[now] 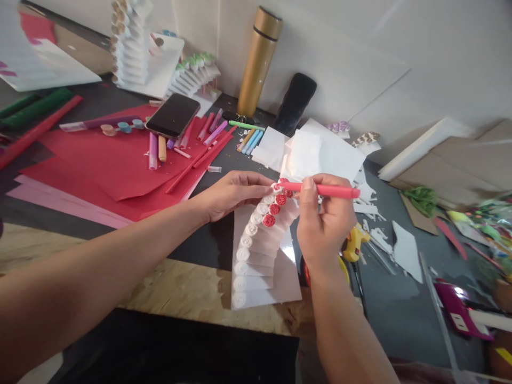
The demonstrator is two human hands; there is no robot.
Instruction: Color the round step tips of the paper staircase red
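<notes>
My right hand (326, 221) is closed around a red felt-tip pen (336, 191). The pen points left, its tip at a small rolled paper rosette near the far end of a curved white paper staircase model (260, 256). White rosettes (246, 241) line the model's left edge; several at the far end are red (272, 209). My left hand (234, 194) pinches the far end of the model between thumb and fingers, right beside the pen tip. Its fingertips are partly hidden behind the rosettes. The model stands on a white card base (292, 293) near the table's front edge.
Red paper sheets (100, 154) lie at left with a phone (173, 114) and loose markers. A gold flask (260, 61) and a black case (296, 101) stand by the wall. Right of my hand are a yellow glue gun (355, 242), paper scraps and a metal ruler (440, 314).
</notes>
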